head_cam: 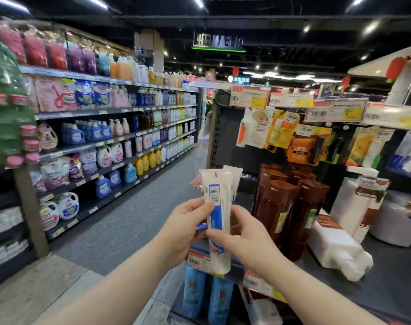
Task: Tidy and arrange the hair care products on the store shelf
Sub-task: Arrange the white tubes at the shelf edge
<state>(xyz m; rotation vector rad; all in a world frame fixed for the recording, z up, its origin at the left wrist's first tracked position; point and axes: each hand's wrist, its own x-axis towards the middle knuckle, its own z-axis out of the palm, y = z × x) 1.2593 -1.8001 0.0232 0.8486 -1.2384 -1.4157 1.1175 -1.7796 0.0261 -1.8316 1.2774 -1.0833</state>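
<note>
- Head view, and the white tube (219,221) with a blue stripe and a barcode sits dead centre, crimped end up, cap end down, held in front of the dark shelf (387,273).
- Left hand (184,227) is on the tube's left edge, thumb and fingers pinching it around mid-height.
- Right hand (244,233) closes in from the other side, thumb and fingers gripping the tube's lower half.
- Behind the tube's top, the crimped ends of more white tubes (235,178) peek out; which hand holds them I cannot tell.
- Just right of the tube, a cluster of brown bottles (286,207) stands upright on the shelf.
- Further right of the tube, white boxes (340,245), one lying flat near the shelf edge, others standing behind it.
- Directly below the tube, two blue bottles (205,294) stand on a lower level, under price labels (197,260) on the shelf edge.
- Above and right of the tube, carded items (281,134) hang beneath a row of price tags (335,110).
- Far left of the tube, across the grey aisle floor, long shelving (120,127) full of detergent and soap bottles.
</note>
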